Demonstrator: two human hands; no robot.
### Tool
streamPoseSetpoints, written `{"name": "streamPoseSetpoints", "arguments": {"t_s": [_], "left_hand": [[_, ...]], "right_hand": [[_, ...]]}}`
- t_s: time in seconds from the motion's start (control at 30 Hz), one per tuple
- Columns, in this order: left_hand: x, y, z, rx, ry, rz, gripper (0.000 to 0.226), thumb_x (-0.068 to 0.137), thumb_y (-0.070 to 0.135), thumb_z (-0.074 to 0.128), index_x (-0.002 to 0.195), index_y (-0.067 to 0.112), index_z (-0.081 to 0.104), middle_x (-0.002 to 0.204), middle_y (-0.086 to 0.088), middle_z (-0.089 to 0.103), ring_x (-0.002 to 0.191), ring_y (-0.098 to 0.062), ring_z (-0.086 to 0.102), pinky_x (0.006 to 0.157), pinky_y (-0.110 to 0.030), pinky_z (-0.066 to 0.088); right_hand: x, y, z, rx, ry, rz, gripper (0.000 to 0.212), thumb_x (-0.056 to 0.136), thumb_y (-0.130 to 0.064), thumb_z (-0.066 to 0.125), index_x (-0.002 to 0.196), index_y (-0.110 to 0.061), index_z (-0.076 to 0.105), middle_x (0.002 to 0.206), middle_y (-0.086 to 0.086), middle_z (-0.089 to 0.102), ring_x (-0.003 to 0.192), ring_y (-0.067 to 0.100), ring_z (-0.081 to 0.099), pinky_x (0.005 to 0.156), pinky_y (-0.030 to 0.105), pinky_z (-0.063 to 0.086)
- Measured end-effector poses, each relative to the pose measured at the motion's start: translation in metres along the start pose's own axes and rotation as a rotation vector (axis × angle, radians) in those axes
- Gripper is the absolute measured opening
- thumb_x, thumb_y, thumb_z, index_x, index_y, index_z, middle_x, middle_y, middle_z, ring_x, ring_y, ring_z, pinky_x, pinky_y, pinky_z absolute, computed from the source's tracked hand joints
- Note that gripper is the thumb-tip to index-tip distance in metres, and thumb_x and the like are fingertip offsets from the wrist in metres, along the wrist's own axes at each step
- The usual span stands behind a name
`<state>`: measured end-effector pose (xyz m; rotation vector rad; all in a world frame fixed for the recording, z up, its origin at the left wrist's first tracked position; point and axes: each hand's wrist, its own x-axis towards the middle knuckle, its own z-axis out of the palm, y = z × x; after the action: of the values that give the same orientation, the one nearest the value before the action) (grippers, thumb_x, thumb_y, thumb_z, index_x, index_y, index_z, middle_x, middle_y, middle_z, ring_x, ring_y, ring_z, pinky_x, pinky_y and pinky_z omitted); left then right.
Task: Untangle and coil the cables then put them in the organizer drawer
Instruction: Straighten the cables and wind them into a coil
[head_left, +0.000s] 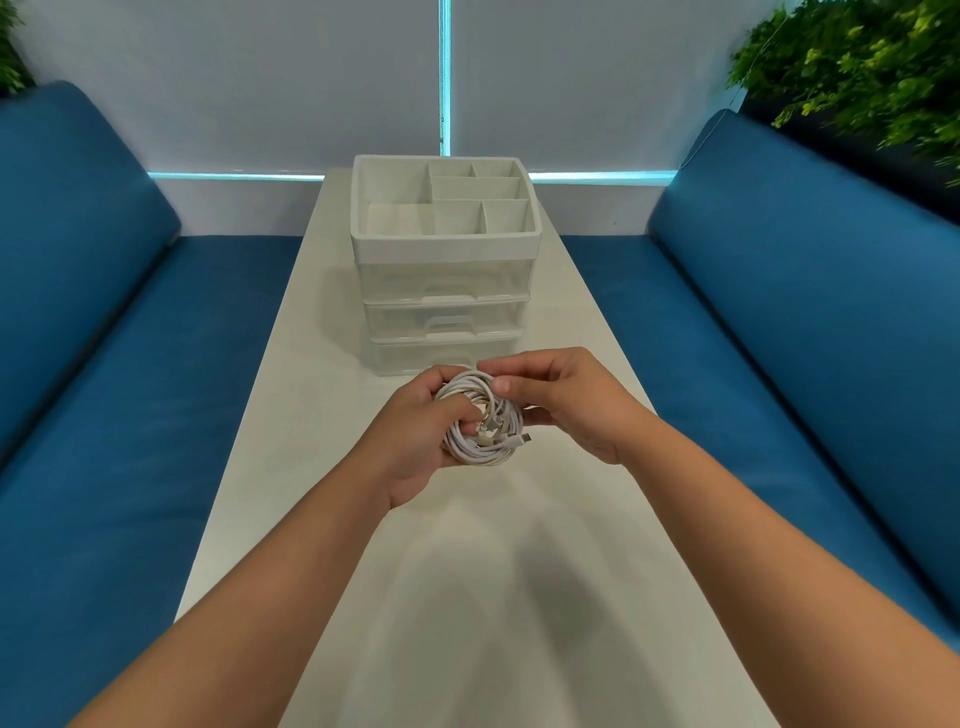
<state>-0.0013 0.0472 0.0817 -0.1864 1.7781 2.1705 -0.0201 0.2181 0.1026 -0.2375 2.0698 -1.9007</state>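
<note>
**Coil held just short of the drawers**

The white cable coil (480, 423) is gripped over the table (322, 291), left hand (415, 441) curled around its left side, right hand (566, 400) pinching its far rim. The organizer (447, 249), drawers shut, is seen straight beyond; a plug is pointed right.

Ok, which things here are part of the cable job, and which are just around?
Part of the job:
- white cable bundle, held in the left hand and right hand
- drawer organizer, drawers shut

Just around:
- white table
- blue sofas
- green plant
</note>
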Motion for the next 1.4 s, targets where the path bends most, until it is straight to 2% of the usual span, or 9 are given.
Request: {"name": "streamPoseSetpoints", "arguments": {"t_s": [0.33,0.47,0.57,0.73,0.9,1.03,1.13,1.23,1.4], "left_hand": [[0.006,-0.003,0.000,0.113,0.059,-0.043,0.025,0.088,-0.004,0.052,0.108,0.010,0.058,0.081,-0.010,0.058,0.070,-0.018,0.056,0.075,-0.036,0.050],[0.006,-0.001,-0.002,0.144,0.032,-0.029,0.025,0.089,-0.002,0.050,0.107,0.010,0.061,0.070,-0.003,0.056,0.062,-0.012,0.053,0.068,-0.031,0.048],[0.008,-0.001,-0.004,0.205,0.028,-0.027,0.030,0.085,0.001,0.052,0.112,0.010,0.061,0.068,-0.001,0.056,0.066,-0.014,0.052,0.074,-0.032,0.047],[0.007,-0.002,-0.003,0.324,-0.002,-0.008,0.025,0.083,0.000,0.055,0.104,0.011,0.062,0.091,-0.006,0.065,0.086,-0.018,0.059,0.083,-0.031,0.046],[0.010,-0.006,-0.007,0.412,-0.053,0.021,0.018,0.087,0.010,0.063,0.106,0.011,0.063,0.093,-0.006,0.069,0.087,-0.018,0.063,0.089,-0.036,0.050],[0.008,-0.002,-0.005,0.361,-0.129,0.000,0.031,0.082,0.026,0.071,0.107,0.012,0.061,0.082,-0.001,0.068,0.080,-0.015,0.061,0.081,-0.030,0.046],[0.009,-0.004,0.000,0.349,-0.070,0.017,0.034,0.087,0.043,0.068,0.104,0.015,0.061,0.077,0.001,0.064,0.072,-0.012,0.056,0.078,-0.025,0.045],[0.011,-0.006,0.000,0.333,-0.014,0.064,0.027,0.090,0.038,0.066,0.103,0.015,0.061,0.070,0.004,0.060,0.064,-0.008,0.053,0.072,-0.023,0.044],[0.011,-0.001,-0.004,0.263,-0.043,0.071,0.020,0.089,0.028,0.069,0.102,0.016,0.058,0.077,0.000,0.059,0.061,-0.008,0.051,0.061,-0.019,0.043]], "right_hand": [[0.002,0.002,-0.007,-0.103,-0.010,0.065,0.051,0.078,0.003,0.074,0.124,-0.014,0.059,0.111,0.011,0.064,0.087,0.020,0.067,0.079,0.029,0.058],[0.000,0.005,-0.005,-0.114,-0.126,0.090,0.031,0.091,-0.011,0.063,0.122,-0.006,0.063,0.114,0.014,0.069,0.092,0.017,0.069,0.079,0.022,0.055],[-0.001,0.005,-0.004,-0.095,-0.185,0.110,0.026,0.095,-0.019,0.058,0.116,-0.008,0.068,0.105,0.009,0.073,0.093,0.014,0.070,0.078,0.021,0.054],[0.001,0.005,-0.010,-0.145,-0.211,0.102,0.030,0.084,-0.002,0.069,0.113,-0.007,0.069,0.104,0.014,0.073,0.089,0.019,0.071,0.077,0.026,0.056],[0.002,0.013,-0.010,-0.288,-0.133,0.099,0.031,0.079,0.005,0.073,0.109,-0.001,0.067,0.098,0.020,0.071,0.083,0.023,0.067,0.079,0.034,0.057],[0.003,0.018,-0.008,-0.355,-0.085,0.090,0.027,0.076,0.006,0.075,0.098,-0.006,0.067,0.088,0.014,0.068,0.074,0.021,0.065,0.074,0.036,0.056],[0.005,0.018,-0.003,-0.372,-0.044,0.078,0.027,0.073,0.007,0.075,0.094,-0.008,0.066,0.083,0.010,0.065,0.068,0.018,0.062,0.066,0.029,0.052],[0.004,0.014,0.000,-0.356,-0.068,0.070,0.026,0.076,0.004,0.072,0.098,-0.008,0.065,0.084,0.006,0.065,0.069,0.014,0.061,0.062,0.021,0.049],[0.003,0.010,-0.005,-0.224,-0.158,0.092,0.025,0.087,-0.006,0.068,0.112,-0.007,0.066,0.097,0.010,0.070,0.086,0.016,0.068,0.083,0.027,0.056]]}}
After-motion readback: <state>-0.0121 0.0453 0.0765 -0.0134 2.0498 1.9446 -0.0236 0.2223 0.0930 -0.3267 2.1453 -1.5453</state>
